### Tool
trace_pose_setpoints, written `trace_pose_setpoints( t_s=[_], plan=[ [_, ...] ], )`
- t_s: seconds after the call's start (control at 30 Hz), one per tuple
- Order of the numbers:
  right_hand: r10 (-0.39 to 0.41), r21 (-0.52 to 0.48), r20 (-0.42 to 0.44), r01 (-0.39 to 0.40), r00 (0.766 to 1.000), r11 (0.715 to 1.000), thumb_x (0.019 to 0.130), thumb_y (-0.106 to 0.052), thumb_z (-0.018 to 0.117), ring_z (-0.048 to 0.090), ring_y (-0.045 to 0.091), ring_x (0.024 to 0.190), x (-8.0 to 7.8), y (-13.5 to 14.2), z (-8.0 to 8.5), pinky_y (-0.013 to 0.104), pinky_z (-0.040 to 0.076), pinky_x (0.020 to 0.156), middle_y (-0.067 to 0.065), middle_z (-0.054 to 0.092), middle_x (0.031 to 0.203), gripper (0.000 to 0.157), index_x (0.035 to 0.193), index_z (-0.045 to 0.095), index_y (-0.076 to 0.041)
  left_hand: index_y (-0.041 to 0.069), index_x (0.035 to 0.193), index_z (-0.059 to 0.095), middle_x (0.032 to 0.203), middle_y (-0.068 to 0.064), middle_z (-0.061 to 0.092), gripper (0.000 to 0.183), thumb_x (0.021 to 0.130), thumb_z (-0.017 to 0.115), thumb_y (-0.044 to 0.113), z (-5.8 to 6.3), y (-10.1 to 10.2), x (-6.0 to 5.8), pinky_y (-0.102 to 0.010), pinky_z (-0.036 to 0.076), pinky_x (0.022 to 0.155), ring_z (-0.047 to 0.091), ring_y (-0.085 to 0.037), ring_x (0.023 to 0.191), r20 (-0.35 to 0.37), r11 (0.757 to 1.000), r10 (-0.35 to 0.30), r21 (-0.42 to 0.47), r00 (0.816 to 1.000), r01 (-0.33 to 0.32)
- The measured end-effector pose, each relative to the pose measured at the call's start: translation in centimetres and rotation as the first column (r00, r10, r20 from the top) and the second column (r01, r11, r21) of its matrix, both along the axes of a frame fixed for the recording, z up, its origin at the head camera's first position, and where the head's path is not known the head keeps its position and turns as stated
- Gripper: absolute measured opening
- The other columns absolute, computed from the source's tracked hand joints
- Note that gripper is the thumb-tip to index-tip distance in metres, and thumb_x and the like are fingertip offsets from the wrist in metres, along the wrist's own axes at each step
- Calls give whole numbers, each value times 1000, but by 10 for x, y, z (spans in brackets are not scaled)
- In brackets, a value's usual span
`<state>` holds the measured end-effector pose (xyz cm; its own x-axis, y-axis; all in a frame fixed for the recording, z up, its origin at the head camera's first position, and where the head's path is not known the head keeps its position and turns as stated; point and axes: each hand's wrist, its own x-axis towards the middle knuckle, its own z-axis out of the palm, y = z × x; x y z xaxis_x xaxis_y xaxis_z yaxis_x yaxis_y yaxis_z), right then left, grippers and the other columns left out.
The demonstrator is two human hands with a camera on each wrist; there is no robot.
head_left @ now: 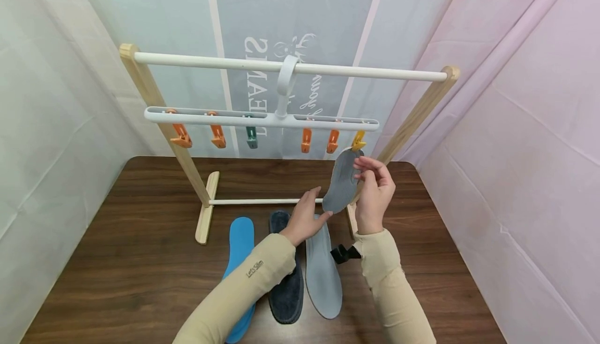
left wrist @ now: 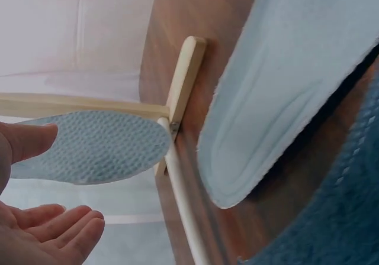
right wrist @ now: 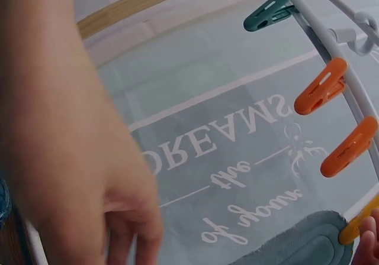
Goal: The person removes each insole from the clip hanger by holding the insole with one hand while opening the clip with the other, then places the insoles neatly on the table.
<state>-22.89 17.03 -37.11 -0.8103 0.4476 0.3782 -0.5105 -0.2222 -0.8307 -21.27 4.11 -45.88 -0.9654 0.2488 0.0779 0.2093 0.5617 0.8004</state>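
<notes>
A grey insole (head_left: 344,177) hangs tilted from the yellow clip (head_left: 358,140) at the right end of a white clip hanger (head_left: 225,119). My right hand (head_left: 375,193) is beside its upper edge, fingers loosely bent, fingertips close to the clip. Near the lower end is my left hand (head_left: 305,220), its thumb and fingers spread apart. The left wrist view shows the textured underside of the insole (left wrist: 100,146) behind that thumb. On the table below lie a light grey insole (head_left: 323,281), a dark fuzzy insole (head_left: 287,302) and a blue insole (head_left: 241,240).
The hanger hooks over the white rail (head_left: 197,61) of a wooden-sided rack (head_left: 412,114) on the brown table (head_left: 140,260). Several orange clips (head_left: 217,136) and a green clip (head_left: 251,136) hang from it. Printed curtains (head_left: 300,21) stand behind.
</notes>
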Motion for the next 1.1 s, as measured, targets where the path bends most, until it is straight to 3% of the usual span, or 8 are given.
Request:
trace_pose_setpoints(
  t_s=[0.13, 0.43, 0.77, 0.97, 1.1],
  plan=[
    [-34, -52, 8, 34, 999, 998, 88, 16, 39, 63, 15, 71, -2, 2, -1, 22, 47, 59, 3, 70, 77, 33, 86, 68, 1, 4, 148, 28, 146, -17, 40, 66, 95, 62, 22, 5, 2, -7, -44, 43, 103, 45, -31, 131, -15, 1000, -19, 8, 1000, 19],
    [-37, -61, 29, 39, 999, 997, 89, 16, 40, 63, 13, 68, -1, 4, -2, 19, 46, 57, 2, 69, 75, 33, 83, 67, -2, 2, 144, 34, 141, -18, 45, 54, 96, 57, 9, 11, 11, -14, -44, 43, 102, 46, -31, 129, -27, 997, -43, 56, 999, 44],
    [-37, -58, 22, 38, 999, 998, 89, 14, 41, 62, 14, 70, -2, 7, -2, 22, 46, 59, 1, 68, 75, 31, 85, 67, -2, 2, 134, 44, 110, -13, 56, 39, 97, 52, 5, 12, 14, -14, -36, 50, 80, 59, -26, 101, -66, 996, -7, 84, 998, 12],
    [-39, -33, 11, 40, 999, 999, 89, 15, 41, 60, 15, 75, -2, 6, 1, 23, 45, 62, 2, 67, 79, 31, 87, 67, -2, 2, 130, 47, 103, -10, 56, 34, 96, 53, 3, 11, 13, -13, -30, 50, 74, 59, -20, 90, -62, 996, 1, 94, 998, 5],
    [-37, 1, 7, 37, 999, 999, 88, 13, 43, 59, 16, 86, -2, 8, 3, 24, 46, 73, 2, 64, 89, 27, 94, 65, -1, 2, 128, 49, 104, -10, 56, 31, 97, 53, 3, 10, 12, -12, -29, 50, 73, 59, -19, 89, -56, 997, 0, 81, 998, 5]
  ],
)
